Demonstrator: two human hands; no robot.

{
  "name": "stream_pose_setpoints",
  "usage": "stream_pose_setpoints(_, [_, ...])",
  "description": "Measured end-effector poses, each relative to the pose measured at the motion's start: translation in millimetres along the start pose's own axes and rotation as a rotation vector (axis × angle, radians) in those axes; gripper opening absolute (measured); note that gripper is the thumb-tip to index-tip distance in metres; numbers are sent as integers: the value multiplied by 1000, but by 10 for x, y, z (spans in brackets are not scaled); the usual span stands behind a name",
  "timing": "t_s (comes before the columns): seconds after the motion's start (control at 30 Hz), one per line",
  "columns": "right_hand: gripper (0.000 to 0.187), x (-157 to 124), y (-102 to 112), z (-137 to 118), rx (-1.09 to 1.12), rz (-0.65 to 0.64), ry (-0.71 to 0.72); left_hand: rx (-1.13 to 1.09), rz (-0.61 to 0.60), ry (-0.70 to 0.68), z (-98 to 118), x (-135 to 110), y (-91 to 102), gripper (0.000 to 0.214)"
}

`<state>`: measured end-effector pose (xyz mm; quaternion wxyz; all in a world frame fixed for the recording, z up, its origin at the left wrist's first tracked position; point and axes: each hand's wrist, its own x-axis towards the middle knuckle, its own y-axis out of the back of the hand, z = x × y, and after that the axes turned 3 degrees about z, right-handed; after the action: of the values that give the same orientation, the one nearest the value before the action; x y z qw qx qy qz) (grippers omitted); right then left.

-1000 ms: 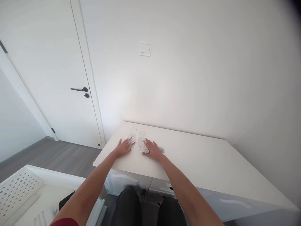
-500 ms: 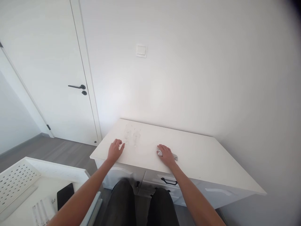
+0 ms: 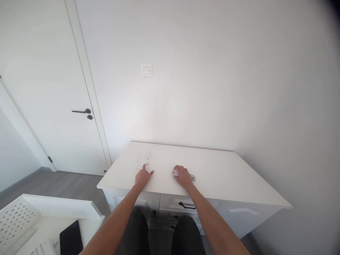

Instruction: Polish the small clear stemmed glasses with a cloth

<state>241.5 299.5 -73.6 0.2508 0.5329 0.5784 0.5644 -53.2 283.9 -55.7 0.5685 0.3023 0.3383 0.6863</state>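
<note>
Two small clear stemmed glasses (image 3: 145,158) stand near the left end of a white cabinet top (image 3: 217,177). My left hand (image 3: 143,176) lies on the top just in front of them, thumb and fingers reaching at the foot of the nearer glass; whether it grips the stem is too small to tell. My right hand (image 3: 182,175) rests palm down further right, fingers curled over a small grey-white cloth (image 3: 191,177) that pokes out on both sides.
A white wall with a light switch (image 3: 146,70) rises behind the cabinet. A white door with a black handle (image 3: 81,112) is at the left. Drawers with a black pull (image 3: 185,205) face my knees. A white perforated tray (image 3: 18,214) and a black phone (image 3: 70,241) lie lower left.
My right hand slid right with the cloth, away from the glasses. My left hand drew back, then returned to the foot of the nearer glass. The view pulled back and tilted.
</note>
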Motion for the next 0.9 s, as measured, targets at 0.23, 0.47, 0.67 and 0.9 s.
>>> stream_pose_setpoints(0.23, [34, 5, 1, 20, -13, 2, -5, -21, -49, -42, 35, 46, 1, 37])
stream_pose_setpoints(0.47, [35, -28, 39, 10, -47, 127, -56, -47, -105, -59, 23, 28, 22, 32])
stream_pose_setpoints(0.67, [37, -41, -25, 22, -103, 197, -140, -51, -102, -65, -1, 54, -2, 32])
stream_pose_setpoints(0.9, [33, -17, -152, 57, -132, 249, -170, -41, -88, -73, 4, 51, -4, 33])
